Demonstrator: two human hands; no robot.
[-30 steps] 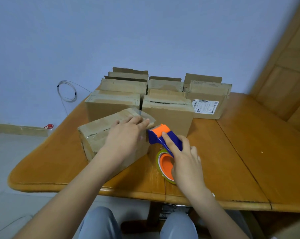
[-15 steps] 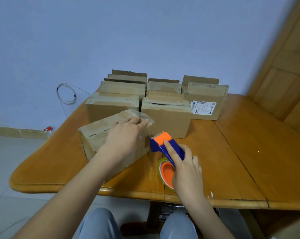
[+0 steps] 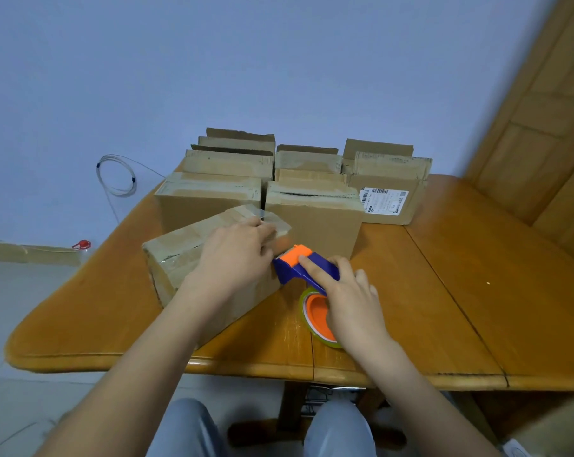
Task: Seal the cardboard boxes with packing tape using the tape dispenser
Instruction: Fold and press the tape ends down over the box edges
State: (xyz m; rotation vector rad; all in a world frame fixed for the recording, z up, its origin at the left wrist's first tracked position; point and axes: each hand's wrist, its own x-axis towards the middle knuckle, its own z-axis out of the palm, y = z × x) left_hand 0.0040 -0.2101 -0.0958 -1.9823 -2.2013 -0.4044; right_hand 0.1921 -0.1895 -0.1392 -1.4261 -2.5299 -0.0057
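A cardboard box (image 3: 180, 252) lies at an angle near the table's front, with clear tape along its top. My left hand (image 3: 236, 255) presses flat on the right end of that box, fingers over the taped corner. My right hand (image 3: 348, 301) grips a blue and orange tape dispenser (image 3: 303, 263) with its tape roll (image 3: 315, 316) standing on the table. The dispenser's orange head sits against the box's right end, just under my left fingers.
Several more cardboard boxes (image 3: 315, 216) stand in rows behind, one bearing a white label (image 3: 384, 201). The wooden table (image 3: 443, 291) has bare room to the right. A wooden door (image 3: 542, 127) stands at right; a coiled cable (image 3: 117, 174) hangs at left.
The dispenser dropped lower, from the box's top corner down its right end. My left hand stayed pressed on the box.
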